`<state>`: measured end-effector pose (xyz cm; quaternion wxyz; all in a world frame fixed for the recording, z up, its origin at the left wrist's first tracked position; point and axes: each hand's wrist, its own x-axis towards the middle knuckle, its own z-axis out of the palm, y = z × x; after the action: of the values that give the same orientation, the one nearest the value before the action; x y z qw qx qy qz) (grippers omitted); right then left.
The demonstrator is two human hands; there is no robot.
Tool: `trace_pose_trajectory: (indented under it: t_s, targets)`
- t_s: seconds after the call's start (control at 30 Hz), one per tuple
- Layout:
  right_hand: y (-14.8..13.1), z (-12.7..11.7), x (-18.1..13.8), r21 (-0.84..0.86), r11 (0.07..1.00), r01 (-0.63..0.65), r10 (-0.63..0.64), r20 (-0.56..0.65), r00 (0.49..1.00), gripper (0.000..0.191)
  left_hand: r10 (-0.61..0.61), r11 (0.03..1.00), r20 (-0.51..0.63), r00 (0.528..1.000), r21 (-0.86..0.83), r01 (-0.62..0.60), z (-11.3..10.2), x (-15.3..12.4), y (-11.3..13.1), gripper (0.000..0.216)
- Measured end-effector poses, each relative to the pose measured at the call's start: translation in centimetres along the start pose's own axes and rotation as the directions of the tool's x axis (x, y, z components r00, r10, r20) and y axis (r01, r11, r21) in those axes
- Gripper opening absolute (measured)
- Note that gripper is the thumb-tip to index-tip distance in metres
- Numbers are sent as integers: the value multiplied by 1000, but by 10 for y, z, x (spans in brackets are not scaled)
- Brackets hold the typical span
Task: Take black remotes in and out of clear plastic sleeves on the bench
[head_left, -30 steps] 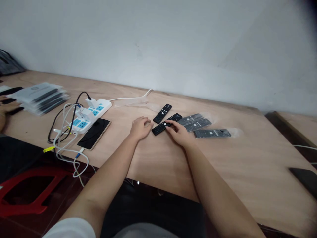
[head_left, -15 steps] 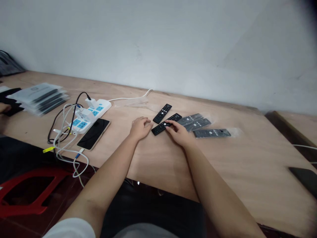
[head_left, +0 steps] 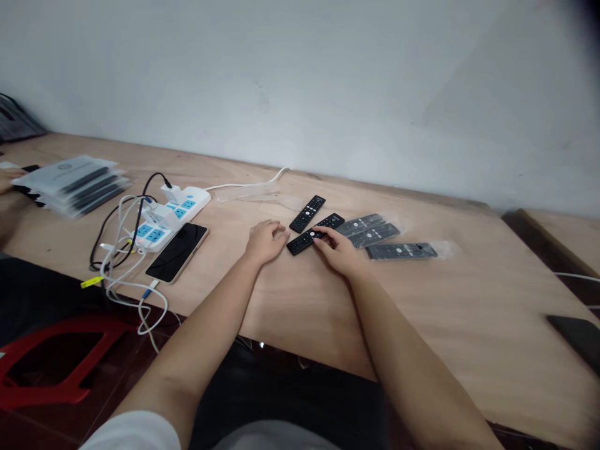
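My left hand (head_left: 266, 241) rests on the wooden table with curved, slightly parted fingers and holds nothing. My right hand (head_left: 338, 250) has its thumb and fingertips on the end of a black remote control (head_left: 299, 244), which lies slanted on the table between both hands. Another black remote (head_left: 332, 220) shows just beyond the right fingers, partly covered. A third unwrapped remote (head_left: 307, 214) lies farther back. Right of my right hand are three remotes in clear plastic sleeves: one at the back (head_left: 362, 224), a middle one (head_left: 375, 235) and a front one (head_left: 402, 251).
To the left, a phone (head_left: 178, 253) lies beside a white power strip (head_left: 187, 209) with plugs and tangled cables (head_left: 117, 250). Stacked plastic-wrapped packets (head_left: 77, 181) stand farther left, near another person's hand (head_left: 9, 180). A red stool (head_left: 70, 381) is below the table edge.
My hands and the remotes stay practically where they were. At the far left, the other person's hand has shifted up toward the stacked packets.
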<state>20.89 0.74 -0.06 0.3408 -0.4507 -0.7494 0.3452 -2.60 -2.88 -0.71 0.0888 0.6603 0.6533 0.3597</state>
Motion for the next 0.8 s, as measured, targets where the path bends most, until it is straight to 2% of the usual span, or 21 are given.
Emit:
trace_pose_trajectory:
  t_s: [0.8]
  targets:
    - [-6, -1, -1, -13, 1000, 8, -7, 10, 1000, 38, -13, 1000, 24, 1000, -1, 13, -2, 0, 2, 22]
